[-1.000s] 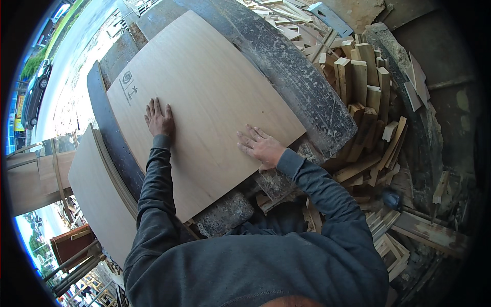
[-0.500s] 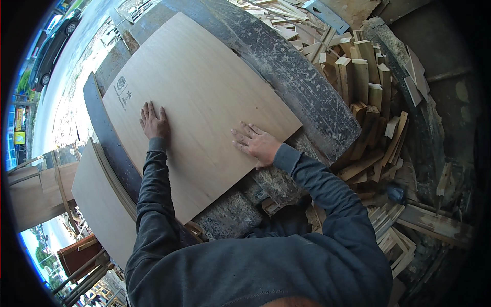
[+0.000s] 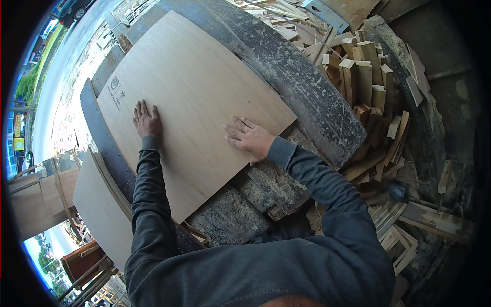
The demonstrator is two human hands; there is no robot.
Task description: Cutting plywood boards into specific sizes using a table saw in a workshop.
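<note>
A large sheet of plywood (image 3: pixel 199 92), pale and smooth with a dark stamp near its left edge, lies flat across a worn dark machine table (image 3: pixel 312 97). Flat on the sheet's left part rests my left hand (image 3: pixel 147 121), fingers stretched forward. My right hand (image 3: pixel 249 138) presses on the sheet close to its near right edge, fingers spread and pointing left. Neither hand grips anything; both palms face down on the wood. Sawdust covers the grey metal part (image 3: pixel 225 217) below the sheet's near edge.
More plywood sheets (image 3: pixel 99 202) stand stacked at the left, beside the table. Many wood offcuts (image 3: pixel 365 82) are heaped to the right and far right. A wooden frame (image 3: pixel 404 248) lies at the lower right. Beyond the table, a road with a dark car (image 3: pixel 76 13) shows at upper left.
The plywood has slid slightly left and away from me over the table, with both hands moving along on it. More of the dusty metal shows at its near edge.
</note>
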